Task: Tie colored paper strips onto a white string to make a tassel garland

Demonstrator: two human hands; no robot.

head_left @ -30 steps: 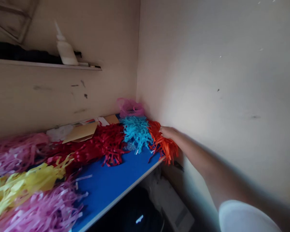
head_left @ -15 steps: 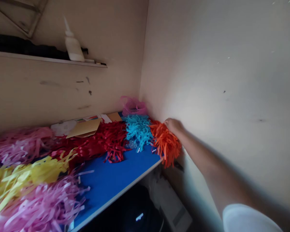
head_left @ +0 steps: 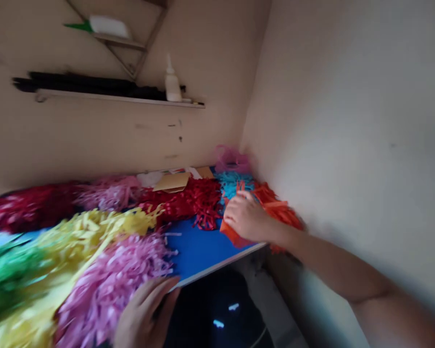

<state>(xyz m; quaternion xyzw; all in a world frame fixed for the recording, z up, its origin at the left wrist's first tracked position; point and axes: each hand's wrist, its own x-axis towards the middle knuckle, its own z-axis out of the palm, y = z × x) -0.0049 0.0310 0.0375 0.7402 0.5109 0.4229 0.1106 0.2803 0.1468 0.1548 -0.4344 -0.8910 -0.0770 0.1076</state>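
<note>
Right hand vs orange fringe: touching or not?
Touching. The head view shows the right hand closed over the orange fringe, with strips showing above and below the fingers and no gap.

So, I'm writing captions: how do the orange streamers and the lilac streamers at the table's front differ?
The orange streamers are gripped by the right hand; the lilac streamers lie partly hidden behind the left hand. The orange streamers sit farther right, beside the wall; the lilac streamers lie nearer the camera. Both are bundles of thin strips.
</note>
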